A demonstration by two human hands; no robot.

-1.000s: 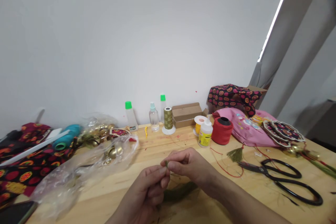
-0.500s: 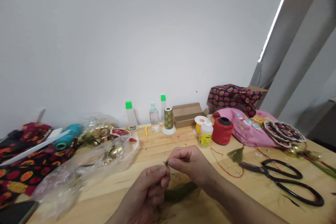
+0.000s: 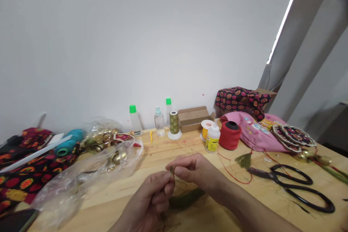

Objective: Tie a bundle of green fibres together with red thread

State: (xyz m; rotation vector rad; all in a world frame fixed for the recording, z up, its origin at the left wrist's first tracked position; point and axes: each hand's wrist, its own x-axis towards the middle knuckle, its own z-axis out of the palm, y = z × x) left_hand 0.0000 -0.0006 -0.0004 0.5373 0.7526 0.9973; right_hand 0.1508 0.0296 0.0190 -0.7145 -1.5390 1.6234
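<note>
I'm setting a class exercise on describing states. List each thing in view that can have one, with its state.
Left hand: pinching a green piece
Right hand: fingertips at the piece
Scissors: lying flat, blades apparently shut
Box: open
Yellow-labelled bottle: upright
Green-capped bottles: upright, capped
Clear bottle: upright, capped
Green spool: upright
Red spool: upright
Teal spool: on its side
Plastic bag: crumpled

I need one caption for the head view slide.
Left hand and right hand pinch a small greenish strand above a wooden table.
</note>
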